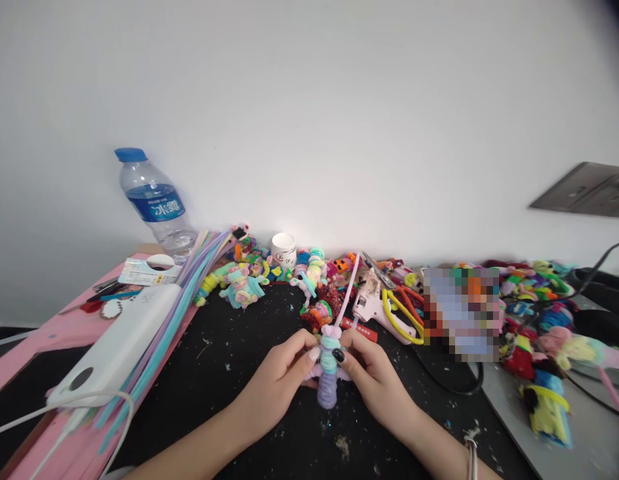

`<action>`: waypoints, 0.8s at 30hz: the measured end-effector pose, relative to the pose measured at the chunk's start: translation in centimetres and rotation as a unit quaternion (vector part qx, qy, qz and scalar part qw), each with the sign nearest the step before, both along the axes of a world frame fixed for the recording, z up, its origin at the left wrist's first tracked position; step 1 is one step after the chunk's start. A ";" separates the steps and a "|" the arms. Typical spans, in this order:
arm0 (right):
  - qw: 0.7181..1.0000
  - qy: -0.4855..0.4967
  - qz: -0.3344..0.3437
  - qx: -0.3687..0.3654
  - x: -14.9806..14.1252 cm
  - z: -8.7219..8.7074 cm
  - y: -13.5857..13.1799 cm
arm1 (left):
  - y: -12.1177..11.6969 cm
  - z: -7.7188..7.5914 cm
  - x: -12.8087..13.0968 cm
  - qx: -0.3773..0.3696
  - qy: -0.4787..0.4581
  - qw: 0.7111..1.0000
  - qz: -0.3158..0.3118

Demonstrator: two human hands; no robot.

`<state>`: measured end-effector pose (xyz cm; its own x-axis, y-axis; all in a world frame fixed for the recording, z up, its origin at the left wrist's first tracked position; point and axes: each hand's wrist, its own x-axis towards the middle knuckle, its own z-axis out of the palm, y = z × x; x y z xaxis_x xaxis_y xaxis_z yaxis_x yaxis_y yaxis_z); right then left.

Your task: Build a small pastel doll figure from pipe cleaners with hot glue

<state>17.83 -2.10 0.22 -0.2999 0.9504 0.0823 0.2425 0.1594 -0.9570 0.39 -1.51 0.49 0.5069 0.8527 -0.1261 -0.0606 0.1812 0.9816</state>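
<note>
Between my hands is a pipe-cleaner figure (328, 373), coiled in purple, teal and pink, held over the black mat. My left hand (284, 370) pinches its left side with thumb and fingers. On the other side, my right hand (366, 370) grips it, the thumb with a dark nail pressed to the teal coils. A pale pink pipe cleaner (349, 290) rises from near the top of the figure. Just beyond the right hand lie a pink glue gun (372, 300) and scissors with yellow and orange handles (396, 317).
Finished pipe-cleaner figures (243, 285) line the wall, with more heaped at right. At left, a white power bank (116, 347) with a cable and a bundle of pipe cleaners (176, 320) lie near a water bottle (156, 203). A white cup (284, 250) stands at the back.
</note>
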 end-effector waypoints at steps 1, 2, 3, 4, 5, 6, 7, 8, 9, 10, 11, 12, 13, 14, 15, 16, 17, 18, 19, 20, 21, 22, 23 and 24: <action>1.000 -0.002 0.001 -0.001 0.0 0.0 0.0 | 0.0 0.1 0.0 0.018 0.015 1.000 0.002; 1.000 -0.006 0.002 0.000 0.0 -0.1 -0.1 | -0.1 0.2 0.0 0.039 0.032 0.999 0.007; 1.000 -0.010 0.003 0.000 0.0 -0.1 -0.1 | -0.2 0.2 0.0 0.061 0.048 0.997 0.013; 1.000 -0.014 0.004 0.001 0.0 -0.1 -0.1 | -0.3 0.3 0.0 0.080 0.062 0.995 0.018; 1.000 -0.016 0.004 0.001 0.0 -0.2 -0.1 | -0.3 0.3 -0.1 0.097 0.071 0.993 0.021; 1.000 -0.015 0.003 0.000 -0.1 -0.2 -0.1 | -0.3 0.3 -0.1 0.110 0.074 0.991 0.023; 1.000 -0.011 0.002 -0.003 -0.1 -0.2 -0.1 | -0.4 0.3 -0.2 0.118 0.075 0.990 0.023; 1.000 -0.004 0.001 -0.006 0.0 -0.2 -0.1 | -0.3 0.3 -0.3 0.122 0.074 0.990 0.020; 1.000 0.005 0.002 -0.011 0.0 -0.2 -0.1 | -0.2 0.3 -0.4 0.123 0.073 0.990 0.014; 1.000 0.015 0.006 -0.017 0.0 -0.2 -0.1 | -0.2 0.3 -0.5 0.120 0.071 0.990 0.007; 0.999 0.024 0.013 -0.023 0.0 -0.3 -0.1 | 0.0 0.3 -0.6 0.116 0.070 0.991 -0.002; 0.999 0.033 0.020 -0.030 0.1 -0.3 0.0 | 0.1 0.3 -0.7 0.111 0.068 0.991 -0.011; 0.998 0.041 0.028 -0.035 0.1 -0.3 0.0 | 0.2 0.3 -0.7 0.106 0.064 0.992 -0.019; 0.998 0.048 0.034 -0.039 0.1 -0.2 0.0 | 0.2 0.3 -0.7 0.101 0.060 0.993 -0.025; 0.997 0.054 0.037 -0.041 0.2 -0.2 0.0 | 0.3 0.3 -0.8 0.095 0.055 0.994 -0.029; 0.997 0.057 0.039 -0.042 0.2 -0.2 0.0 | 0.3 0.3 -0.7 0.088 0.048 0.994 -0.033; 0.997 0.059 0.038 -0.042 0.2 -0.1 0.0 | 0.3 0.3 -0.7 0.078 0.040 0.995 -0.036; 0.997 0.058 0.035 -0.042 0.2 -0.1 0.0 | 0.2 0.3 -0.7 0.066 0.029 0.997 -0.037; 0.997 0.057 0.032 -0.042 0.2 0.0 0.0 | 0.1 0.3 -0.6 0.052 0.016 0.998 -0.037; 0.997 0.056 0.028 -0.043 0.1 0.0 -0.1 | 0.0 0.3 -0.6 0.037 0.001 0.999 -0.034; 0.997 0.055 0.025 -0.042 0.1 0.1 -0.1 | -0.1 0.3 -0.5 0.023 -0.013 0.999 -0.032; 0.997 0.054 0.023 -0.042 0.0 0.1 -0.1 | -0.2 0.3 -0.5 0.012 -0.022 0.999 -0.032; 0.997 0.054 0.022 -0.043 0.0 0.1 -0.1 | -0.3 0.3 -0.5 0.007 -0.025 0.999 -0.033; 0.997 0.056 0.023 -0.045 -0.1 0.0 -0.2 | -0.3 0.3 -0.4 0.006 -0.025 0.999 -0.035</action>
